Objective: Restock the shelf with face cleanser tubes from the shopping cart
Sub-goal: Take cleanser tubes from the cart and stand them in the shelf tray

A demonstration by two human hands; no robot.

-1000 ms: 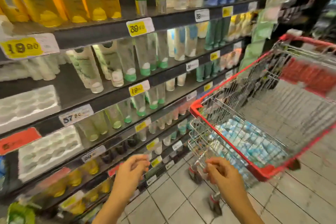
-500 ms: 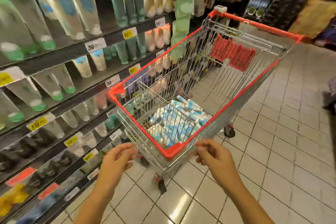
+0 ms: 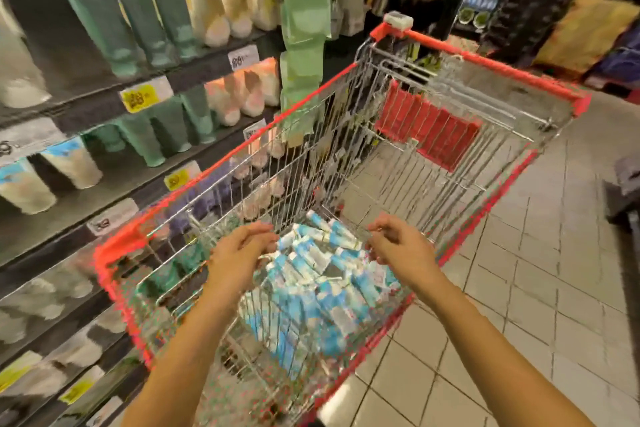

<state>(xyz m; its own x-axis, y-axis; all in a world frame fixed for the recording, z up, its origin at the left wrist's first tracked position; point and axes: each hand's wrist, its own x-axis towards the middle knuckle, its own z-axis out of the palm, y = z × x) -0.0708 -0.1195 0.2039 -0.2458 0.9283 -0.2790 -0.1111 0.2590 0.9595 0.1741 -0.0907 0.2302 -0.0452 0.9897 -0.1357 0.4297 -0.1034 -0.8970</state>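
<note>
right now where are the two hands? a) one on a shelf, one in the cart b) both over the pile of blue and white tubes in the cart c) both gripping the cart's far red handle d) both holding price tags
b: the left hand and right hand hang over the blue and white tubes piled in the cart, apparently empty.

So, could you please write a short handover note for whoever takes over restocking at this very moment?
Left hand: open and empty above the tubes.
Right hand: the same, fingers curled.
Blue-and-white cleanser tubes: all piled at the near end of the red shopping cart.
Shelf: to the left of the cart.
Done: nothing picked yet.
Left: grab the tubes and stock the shelf.
</note>
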